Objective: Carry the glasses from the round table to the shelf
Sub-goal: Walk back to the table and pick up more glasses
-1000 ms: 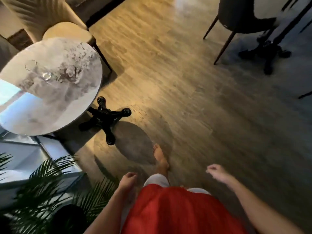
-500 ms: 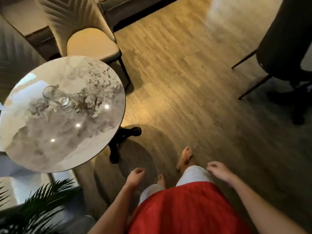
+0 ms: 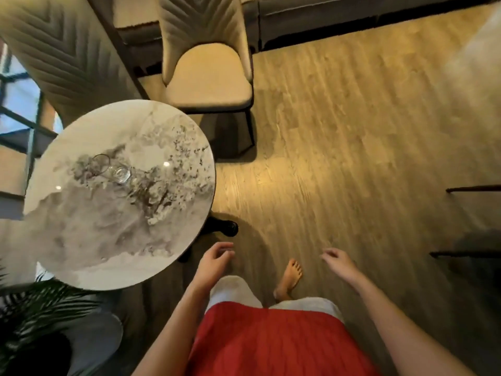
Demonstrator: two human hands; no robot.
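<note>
One clear drinking glass (image 3: 111,169) stands on the round marble-patterned table (image 3: 108,240) at the left, a little left of the table's middle. My left hand (image 3: 214,260) hangs just past the table's right edge, fingers loosely curled and holding nothing. My right hand (image 3: 337,263) is out to the right over the floor, also relaxed and holding nothing. Both hands are well short of the glass. No shelf is in view.
A beige padded chair (image 3: 208,77) stands behind the table and a second beige chair back (image 3: 59,50) at the upper left. The table's black foot (image 3: 229,227) sticks out near my left hand. A potted palm (image 3: 40,321) is at the lower left. Dark furniture legs (image 3: 471,221) are at the right.
I have walked closer to the round table, which now sits larger and nearer to my left hand. Both hands have stayed relaxed and holding nothing.
</note>
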